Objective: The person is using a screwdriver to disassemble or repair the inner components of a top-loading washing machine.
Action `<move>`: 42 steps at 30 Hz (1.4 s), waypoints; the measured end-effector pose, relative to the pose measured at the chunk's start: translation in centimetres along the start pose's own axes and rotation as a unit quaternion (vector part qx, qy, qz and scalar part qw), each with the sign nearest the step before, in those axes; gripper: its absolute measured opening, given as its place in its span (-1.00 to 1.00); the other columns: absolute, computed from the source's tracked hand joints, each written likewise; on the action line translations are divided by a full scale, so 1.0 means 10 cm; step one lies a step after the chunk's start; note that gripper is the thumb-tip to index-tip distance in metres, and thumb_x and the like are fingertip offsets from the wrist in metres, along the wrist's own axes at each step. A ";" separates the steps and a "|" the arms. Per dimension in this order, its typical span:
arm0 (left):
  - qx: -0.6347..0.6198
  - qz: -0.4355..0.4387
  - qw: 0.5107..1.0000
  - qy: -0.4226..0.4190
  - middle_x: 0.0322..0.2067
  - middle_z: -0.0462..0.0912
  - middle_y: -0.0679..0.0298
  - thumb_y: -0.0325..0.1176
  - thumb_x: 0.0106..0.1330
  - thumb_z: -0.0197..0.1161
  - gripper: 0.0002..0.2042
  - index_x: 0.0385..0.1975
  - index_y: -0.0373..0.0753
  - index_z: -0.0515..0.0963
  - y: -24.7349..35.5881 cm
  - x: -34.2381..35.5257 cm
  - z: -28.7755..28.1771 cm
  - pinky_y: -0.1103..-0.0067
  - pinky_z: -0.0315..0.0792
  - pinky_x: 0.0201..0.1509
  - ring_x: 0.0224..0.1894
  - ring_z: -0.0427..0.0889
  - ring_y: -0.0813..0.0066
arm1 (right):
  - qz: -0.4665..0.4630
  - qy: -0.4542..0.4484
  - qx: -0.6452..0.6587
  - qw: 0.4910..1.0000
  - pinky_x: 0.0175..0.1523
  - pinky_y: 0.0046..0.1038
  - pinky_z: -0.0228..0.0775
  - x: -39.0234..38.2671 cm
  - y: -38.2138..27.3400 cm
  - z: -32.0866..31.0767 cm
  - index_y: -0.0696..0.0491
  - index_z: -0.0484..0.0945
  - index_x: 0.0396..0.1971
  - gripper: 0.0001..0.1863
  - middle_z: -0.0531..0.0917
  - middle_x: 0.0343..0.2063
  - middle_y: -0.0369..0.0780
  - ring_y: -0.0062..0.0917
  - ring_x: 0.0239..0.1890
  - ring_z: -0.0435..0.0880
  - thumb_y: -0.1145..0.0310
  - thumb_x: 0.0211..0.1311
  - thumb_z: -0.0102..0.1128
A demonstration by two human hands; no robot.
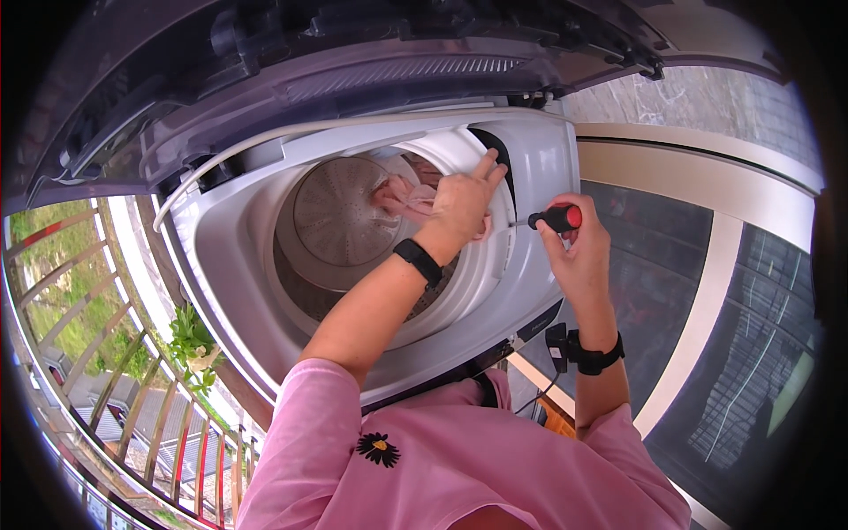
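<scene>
My left hand [464, 196] reaches over the drum of a top-loading washing machine [225, 265], its visible fingers apart on the white inner ring, its thumb hidden. Bunched pink cloth [402, 194] lies just beside and under that hand, inside the opening near the perforated drum floor [327, 208]. My right hand [579, 252] is closed on a screwdriver [556, 217] with a black and red handle; its thin shaft points left to the seam at the ring's right side, where I cannot tell whether the tip touches.
The raised dark lid [371, 53] arches behind the opening, with a pale hose [300, 130] across the machine's back. Railings [66, 327] and a leafy plant [190, 344] are at left. Dark glass panels in pale frames [658, 283] are at right. A black plug [556, 349] hangs at the front corner.
</scene>
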State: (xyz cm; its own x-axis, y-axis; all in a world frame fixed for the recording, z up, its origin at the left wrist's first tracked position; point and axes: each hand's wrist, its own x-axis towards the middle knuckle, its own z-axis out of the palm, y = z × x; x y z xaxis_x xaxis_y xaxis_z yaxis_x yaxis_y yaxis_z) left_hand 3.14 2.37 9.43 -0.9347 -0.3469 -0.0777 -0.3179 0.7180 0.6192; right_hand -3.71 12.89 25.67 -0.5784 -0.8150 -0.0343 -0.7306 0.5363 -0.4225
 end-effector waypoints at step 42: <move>-0.007 -0.004 1.000 -0.021 0.40 0.13 0.27 -0.32 -0.07 0.35 -0.21 0.31 -0.03 0.26 0.00 0.01 -0.03 0.47 0.61 -0.25 -0.34 0.74 0.29 | 0.103 0.032 -0.003 0.994 -0.35 -0.55 0.47 0.05 -0.03 -0.03 0.11 0.46 -0.12 -0.65 0.65 -0.45 -0.20 -0.53 -0.48 0.62 0.46 0.11 0.38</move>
State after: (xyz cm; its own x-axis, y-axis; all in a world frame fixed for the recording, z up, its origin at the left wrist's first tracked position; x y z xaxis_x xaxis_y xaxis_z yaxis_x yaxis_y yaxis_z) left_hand 3.06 2.11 9.70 -0.9378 -0.3273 -0.1157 -0.3242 0.7068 0.6288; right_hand -3.88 12.37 26.04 -0.7379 -0.6721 -0.0611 -0.5967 0.6920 -0.4063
